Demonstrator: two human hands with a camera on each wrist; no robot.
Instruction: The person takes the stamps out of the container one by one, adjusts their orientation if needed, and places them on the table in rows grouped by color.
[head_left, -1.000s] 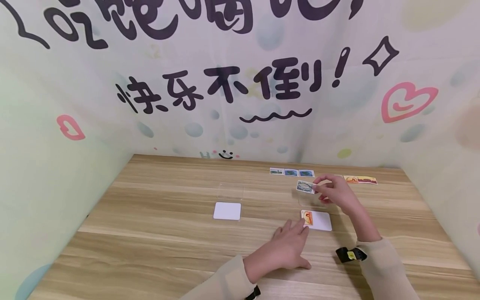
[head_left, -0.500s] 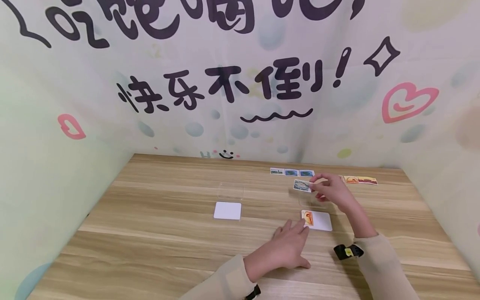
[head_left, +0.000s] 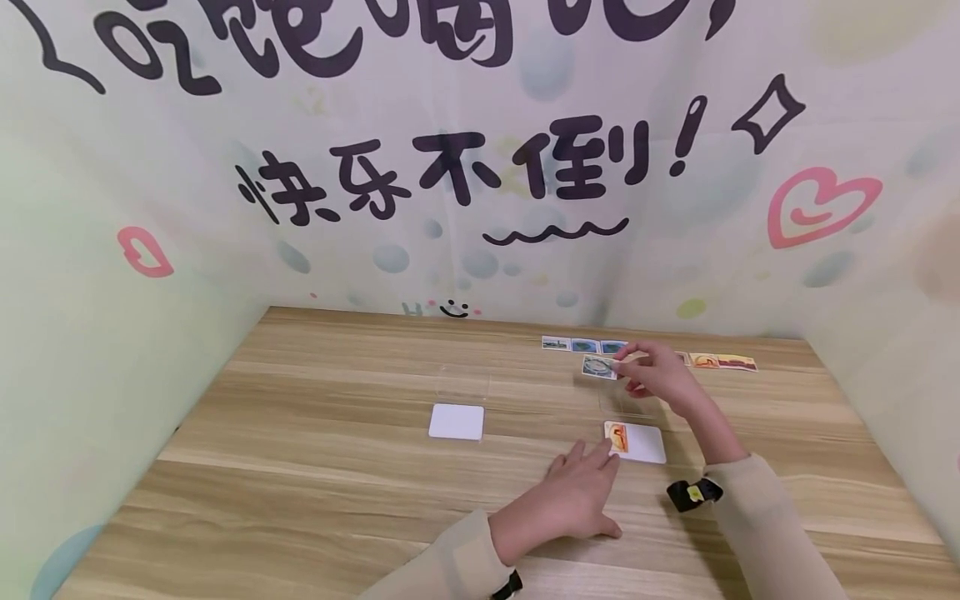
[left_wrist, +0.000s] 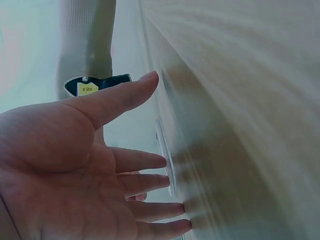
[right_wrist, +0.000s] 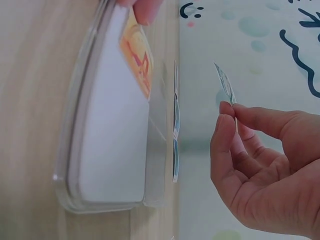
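Wooden table (head_left: 300, 500), light brown, grain running left to right, far edge against pale far wall (head_left: 420, 217). Left wall (head_left: 82, 350) pale, greenish tint; right wall (head_left: 892, 375) pale too. Far wall: faint vertical creases, bold dark characters (head_left: 462, 171), larger characters (head_left: 330, 62) above cut off by top edge of view. Wavy line (head_left: 555, 236) beneath lower row. Pink hearts (head_left: 810, 215) at left and right, blue-grey spots (head_left: 480, 263) scattered, smiley (head_left: 454, 312) near table's far edge. Light soft; shadows on tabletop.
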